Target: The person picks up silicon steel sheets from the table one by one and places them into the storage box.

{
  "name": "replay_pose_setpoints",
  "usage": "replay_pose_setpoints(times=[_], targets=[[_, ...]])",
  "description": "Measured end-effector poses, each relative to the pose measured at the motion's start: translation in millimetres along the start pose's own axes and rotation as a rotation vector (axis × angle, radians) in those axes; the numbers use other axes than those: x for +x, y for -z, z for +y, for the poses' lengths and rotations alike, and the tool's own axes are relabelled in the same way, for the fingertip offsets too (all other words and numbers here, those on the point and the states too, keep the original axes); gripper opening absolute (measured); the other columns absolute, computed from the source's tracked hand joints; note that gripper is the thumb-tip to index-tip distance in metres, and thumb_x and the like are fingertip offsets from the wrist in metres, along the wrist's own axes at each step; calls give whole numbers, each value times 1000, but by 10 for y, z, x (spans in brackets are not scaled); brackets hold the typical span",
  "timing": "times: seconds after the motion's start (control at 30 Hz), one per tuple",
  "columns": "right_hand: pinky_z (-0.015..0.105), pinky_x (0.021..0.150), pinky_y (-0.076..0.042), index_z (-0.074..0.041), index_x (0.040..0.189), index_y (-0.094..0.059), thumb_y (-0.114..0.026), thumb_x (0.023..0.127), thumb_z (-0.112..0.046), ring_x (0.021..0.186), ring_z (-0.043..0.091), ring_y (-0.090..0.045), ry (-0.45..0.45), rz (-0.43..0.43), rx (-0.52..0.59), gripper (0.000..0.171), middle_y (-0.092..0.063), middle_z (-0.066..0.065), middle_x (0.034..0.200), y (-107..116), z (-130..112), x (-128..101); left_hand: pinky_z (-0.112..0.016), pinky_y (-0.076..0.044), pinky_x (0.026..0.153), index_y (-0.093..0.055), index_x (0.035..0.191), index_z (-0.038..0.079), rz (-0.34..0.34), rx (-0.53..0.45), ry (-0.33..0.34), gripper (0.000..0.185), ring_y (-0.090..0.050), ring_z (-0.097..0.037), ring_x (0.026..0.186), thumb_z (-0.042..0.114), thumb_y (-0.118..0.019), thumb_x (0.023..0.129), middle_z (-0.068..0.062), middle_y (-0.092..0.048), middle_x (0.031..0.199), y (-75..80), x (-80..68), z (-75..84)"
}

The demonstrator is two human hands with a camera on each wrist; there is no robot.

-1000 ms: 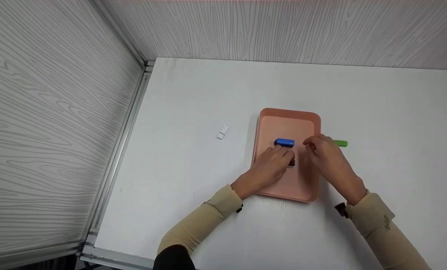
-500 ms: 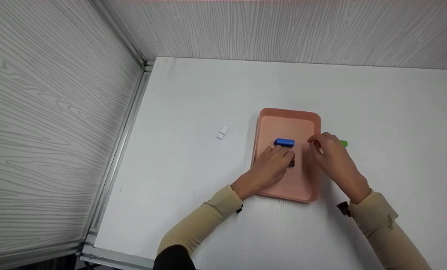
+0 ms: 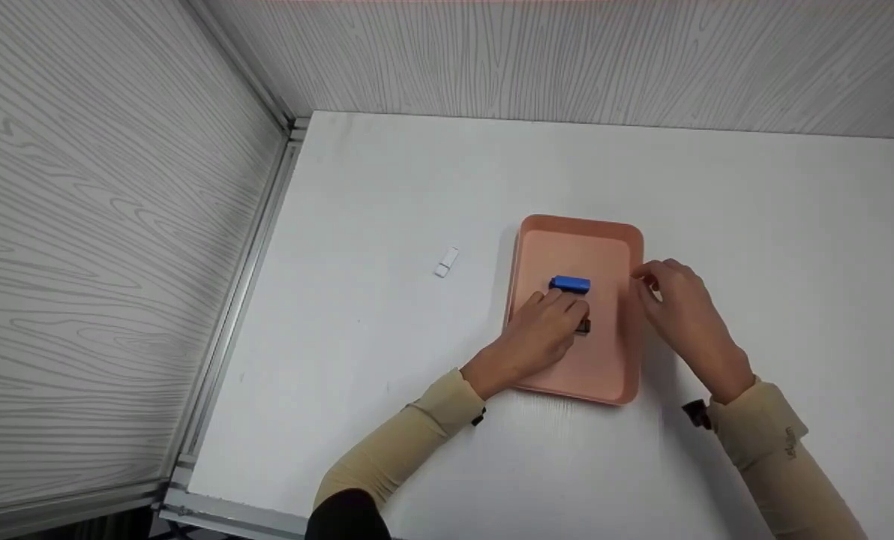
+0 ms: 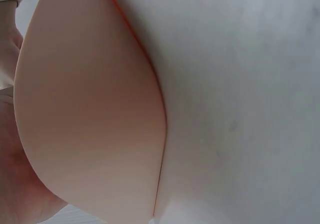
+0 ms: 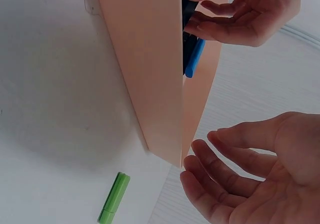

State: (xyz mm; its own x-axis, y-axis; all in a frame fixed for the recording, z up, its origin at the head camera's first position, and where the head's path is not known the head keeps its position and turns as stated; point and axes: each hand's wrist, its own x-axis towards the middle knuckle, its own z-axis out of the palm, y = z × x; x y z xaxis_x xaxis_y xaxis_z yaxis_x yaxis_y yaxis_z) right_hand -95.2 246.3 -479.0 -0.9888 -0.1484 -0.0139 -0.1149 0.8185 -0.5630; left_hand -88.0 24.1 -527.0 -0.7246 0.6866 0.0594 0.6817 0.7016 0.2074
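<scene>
In the head view my left hand point(image 3: 541, 330) reaches into a pink tray point(image 3: 578, 375). Its thumb and fingers pinch a small black stick point(image 3: 583, 327), mostly covered by the hand; the right wrist view shows this black stick point(image 5: 188, 8) between the fingertips. Just beyond lies a blue stick point(image 3: 570, 284), flat on the tray floor. My right hand point(image 3: 679, 307) hovers at the tray's right rim with loosely bent fingers and nothing in them. A green capped stick point(image 5: 114, 199) rests on the table outside the tray; in the head view the right hand hides it.
A small white capped stick point(image 3: 446, 262) lies on the white table point(image 3: 372, 225) left of the tray. Wood-patterned panels point(image 3: 117, 225) stand at the left and the back, with a metal rail point(image 3: 252, 300) along the left edge.
My right hand has drawn back to the right, from over the tray to its rim, covering the green stick in the head view. The left hand keeps its place on the black stick.
</scene>
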Motion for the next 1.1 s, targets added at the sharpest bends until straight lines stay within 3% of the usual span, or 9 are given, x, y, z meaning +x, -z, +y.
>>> replay_pose_setpoints(times=[0.43, 0.67, 0.97, 1.1], targets=[[52, 79, -49, 12, 114, -71, -58, 100, 2, 92, 42, -61, -19, 25, -19, 21, -67, 30, 98, 41, 149, 23, -30, -51, 95, -63, 135, 13, -23, -28, 4, 28, -62, -17, 124, 22, -57, 109, -1, -68, 137, 60, -10, 7], [52, 81, -47, 14, 113, -69, -54, 98, 2, 94, 44, -58, -59, -8, -21, 24, -66, 32, 99, 40, 260, 43, -30, -52, 98, -65, 132, 12, -24, -39, 1, 26, -62, -17, 122, 21, -58, 108, -1, -69, 135, 84, -14, 8], [61, 85, -49, 15, 111, -69, -55, 95, 5, 98, 51, -58, -60, 5, -36, 24, -65, 36, 102, 0, 380, 57, -29, -55, 91, -69, 120, 12, 54, 9, -37, 18, -66, -17, 114, 19, -61, 106, -1, -70, 122, 96, -21, -9], [61, 85, -48, 15, 111, -70, -56, 95, 5, 97, 51, -57, -71, 1, -40, 23, -64, 36, 102, -16, 402, 63, -28, -55, 93, -70, 121, 11, 54, 5, -27, 19, -66, -17, 115, 20, -61, 106, -2, -71, 122, 122, -23, -7]])
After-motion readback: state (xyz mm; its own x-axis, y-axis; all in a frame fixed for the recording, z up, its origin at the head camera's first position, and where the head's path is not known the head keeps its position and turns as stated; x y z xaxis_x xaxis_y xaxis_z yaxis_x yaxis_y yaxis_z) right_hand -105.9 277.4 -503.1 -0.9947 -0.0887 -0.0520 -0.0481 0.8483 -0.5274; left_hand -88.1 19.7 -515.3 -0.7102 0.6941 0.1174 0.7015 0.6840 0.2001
